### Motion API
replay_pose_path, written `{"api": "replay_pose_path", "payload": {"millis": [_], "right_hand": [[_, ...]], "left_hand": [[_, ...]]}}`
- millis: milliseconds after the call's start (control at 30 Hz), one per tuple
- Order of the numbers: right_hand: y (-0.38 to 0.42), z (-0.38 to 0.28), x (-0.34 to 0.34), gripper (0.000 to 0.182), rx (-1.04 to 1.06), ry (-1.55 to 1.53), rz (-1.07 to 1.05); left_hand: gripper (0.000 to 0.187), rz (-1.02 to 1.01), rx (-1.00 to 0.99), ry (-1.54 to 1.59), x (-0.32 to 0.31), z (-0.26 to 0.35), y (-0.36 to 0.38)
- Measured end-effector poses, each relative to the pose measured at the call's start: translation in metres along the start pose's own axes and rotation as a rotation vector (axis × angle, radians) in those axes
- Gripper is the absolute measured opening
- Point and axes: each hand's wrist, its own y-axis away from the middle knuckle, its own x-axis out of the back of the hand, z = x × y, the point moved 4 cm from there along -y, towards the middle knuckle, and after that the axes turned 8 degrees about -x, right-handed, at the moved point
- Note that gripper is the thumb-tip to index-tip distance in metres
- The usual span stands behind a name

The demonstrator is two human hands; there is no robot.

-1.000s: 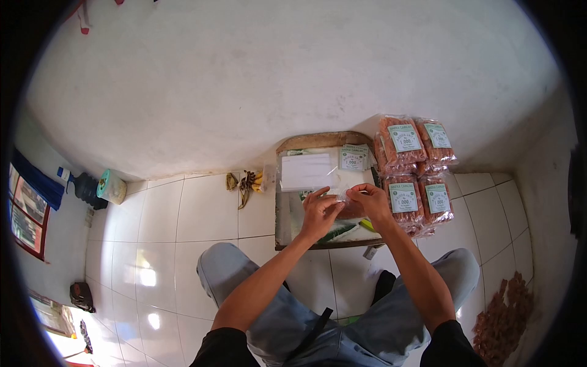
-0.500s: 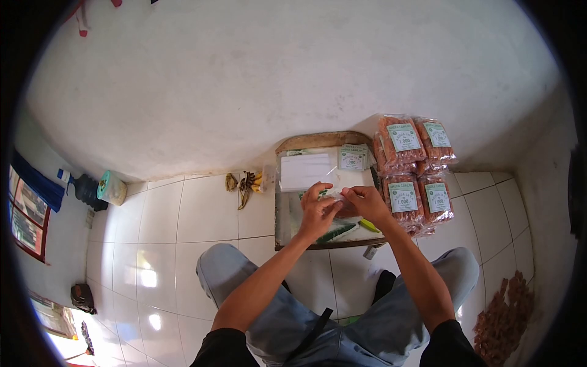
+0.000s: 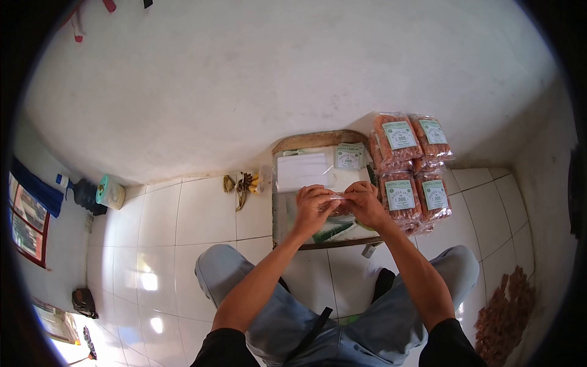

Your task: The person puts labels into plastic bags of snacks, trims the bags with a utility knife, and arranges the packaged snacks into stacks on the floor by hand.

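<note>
Both hands are over the low table (image 3: 290,244). My left hand (image 3: 313,207) and my right hand (image 3: 363,205) pinch the top edge of a clear plastic bag (image 3: 340,210) with reddish-brown contents, held between them. Behind them on the table lie a white stack of paper (image 3: 302,171) and green-and-white printed labels (image 3: 349,156). Filled packs with green labels (image 3: 400,194) are piled just right of the table.
Bananas (image 3: 252,183) and a dark peel lie on the tiled floor (image 3: 205,208) left of the table. Farther left are a lidded tub (image 3: 111,191) and a water bottle (image 3: 85,194). Reddish-brown pieces (image 3: 505,315) are heaped at the lower right.
My left hand's raised fingers have come down onto the bag's edge, and both hands now grip it side by side. The right hand has turned slightly inward.
</note>
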Motion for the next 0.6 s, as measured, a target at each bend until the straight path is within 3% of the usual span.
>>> {"api": "replay_pose_path", "payload": {"millis": [100, 133, 200, 267, 533, 600], "right_hand": [[0.000, 0.003, -0.003, 0.014, -0.008, -0.001, 0.022], [0.000, 0.003, -0.003, 0.014, -0.008, -0.003, 0.022], [0.000, 0.008, -0.004, 0.012, -0.069, -0.028, 0.003], [0.001, 0.008, -0.007, 0.012, -0.058, -0.041, -0.009], [0.004, 0.000, 0.002, 0.016, -0.030, 0.086, -0.010], [0.005, 0.005, 0.008, 0.026, -0.072, 0.034, -0.010]], "left_hand": [[0.015, 0.033, 0.012, 0.075, 0.006, 0.002, -0.001], [0.016, 0.066, 0.194, 0.389, 0.007, -0.003, -0.001], [0.017, 0.098, 0.376, 0.703, 0.006, -0.010, 0.000], [0.014, 0.052, 0.064, 0.246, 0.011, -0.009, -0.005], [0.012, 0.003, 0.007, 0.103, 0.009, -0.007, -0.004], [0.012, 0.012, 0.005, 0.084, 0.008, -0.004, -0.004]]}}
